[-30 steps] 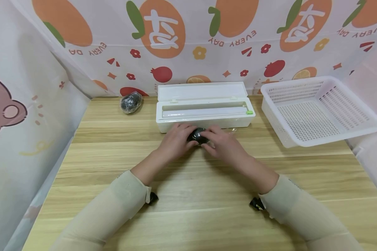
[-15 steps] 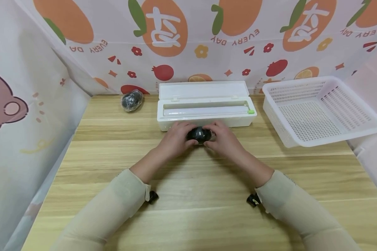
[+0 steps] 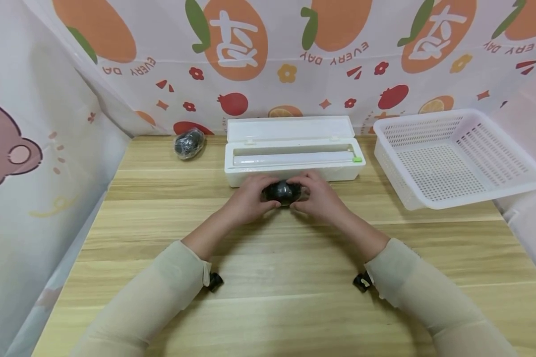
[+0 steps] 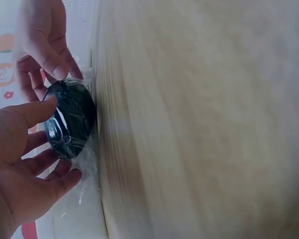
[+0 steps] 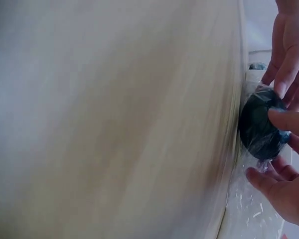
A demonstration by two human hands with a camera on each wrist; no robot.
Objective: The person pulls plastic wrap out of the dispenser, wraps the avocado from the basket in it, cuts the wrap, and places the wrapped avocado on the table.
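Observation:
A dark, glossy, avocado-shaped item [image 3: 283, 192] in clear plastic film sits between both hands at the front of the white box, low over the table. My left hand [image 3: 249, 199] grips its left end, thumb nearest me and fingers behind. On the opposite end, my right hand [image 3: 320, 197] pinches it between thumb and fingers. Loose, crinkled film [image 5: 248, 184] trails off it in the right wrist view. The long white box [image 3: 294, 168] behind has its lid raised, with a roll of cling film [image 3: 292, 158] inside and a green clip [image 3: 357, 159] at its right end.
Another dark wrapped item [image 3: 189, 144] lies at the table's back left. A white perforated basket [image 3: 397, 176] stands at the right. The wooden table [image 3: 276, 277] stretches toward me, and a fruit-print curtain [image 3: 259, 94] hangs behind its back edge.
My right hand has drawn slightly right and its fingers have moved from the item's near top to its right end. More of the item shows between the hands; my left hand stays almost still.

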